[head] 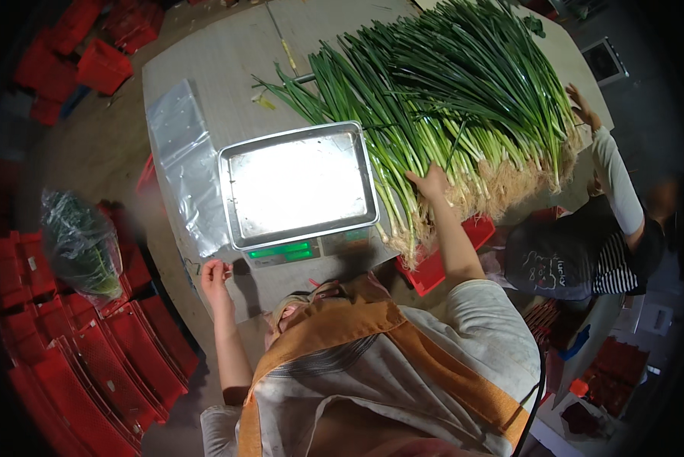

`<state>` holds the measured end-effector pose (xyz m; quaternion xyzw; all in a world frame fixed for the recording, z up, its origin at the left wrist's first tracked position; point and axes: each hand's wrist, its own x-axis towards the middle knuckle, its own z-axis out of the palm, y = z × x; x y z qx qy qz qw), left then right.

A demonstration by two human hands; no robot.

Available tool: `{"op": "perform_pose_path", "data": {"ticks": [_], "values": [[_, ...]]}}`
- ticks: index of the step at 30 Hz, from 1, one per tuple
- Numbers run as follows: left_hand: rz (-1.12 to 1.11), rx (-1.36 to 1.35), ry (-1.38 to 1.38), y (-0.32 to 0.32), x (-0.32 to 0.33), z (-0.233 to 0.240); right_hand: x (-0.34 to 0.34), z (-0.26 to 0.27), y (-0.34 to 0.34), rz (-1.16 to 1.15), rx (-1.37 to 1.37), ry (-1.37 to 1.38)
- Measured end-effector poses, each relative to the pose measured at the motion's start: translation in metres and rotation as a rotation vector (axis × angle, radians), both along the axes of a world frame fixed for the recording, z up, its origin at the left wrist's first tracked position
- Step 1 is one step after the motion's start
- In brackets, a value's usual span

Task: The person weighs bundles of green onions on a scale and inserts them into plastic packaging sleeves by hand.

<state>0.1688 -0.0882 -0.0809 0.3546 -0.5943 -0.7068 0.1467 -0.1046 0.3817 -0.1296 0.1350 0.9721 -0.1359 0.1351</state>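
Observation:
A thick spread of green onions (461, 97) covers the right of the table, leaves pointing away from me and pale roots towards me. My right hand (431, 181) is on the white stalks near the root end, thumb apart from the fingers; whether it grips any cannot be told. Left of the stalks, a shallow metal tray (299, 237) sits bare and brightly lit on a digital scale (282, 254) with a green display. My left hand (215, 274) is raised near the table's front left edge, fingers loosely curled, with nothing plainly held.
Clear plastic bags (182, 154) lie flat left of the tray. A co-worker's hand (584, 108) reaches to the onions' far right end. Red crates (96, 348) stand at the left beneath a bagged green vegetable (82, 248). Another red crate (424, 271) sits under the front table edge.

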Motion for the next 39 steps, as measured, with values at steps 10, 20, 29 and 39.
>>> {"op": "perform_pose_path", "data": {"ticks": [10, 20, 29, 39], "values": [[-0.178, -0.064, -0.017, 0.063, -0.052, 0.016, -0.004, -0.014, -0.003, 0.044, -0.391, 0.277], [-0.307, -0.086, 0.013, 0.113, -0.096, 0.023, 0.028, -0.023, -0.045, 0.059, 0.033, 0.001], [-0.324, -0.116, 0.053, 0.117, -0.086, 0.031, 0.015, -0.022, -0.011, 0.235, -0.172, 0.057], [-0.146, -0.173, 0.028, 0.085, -0.034, 0.031, -0.003, 0.006, 0.059, 0.102, -0.604, -0.076]]}}
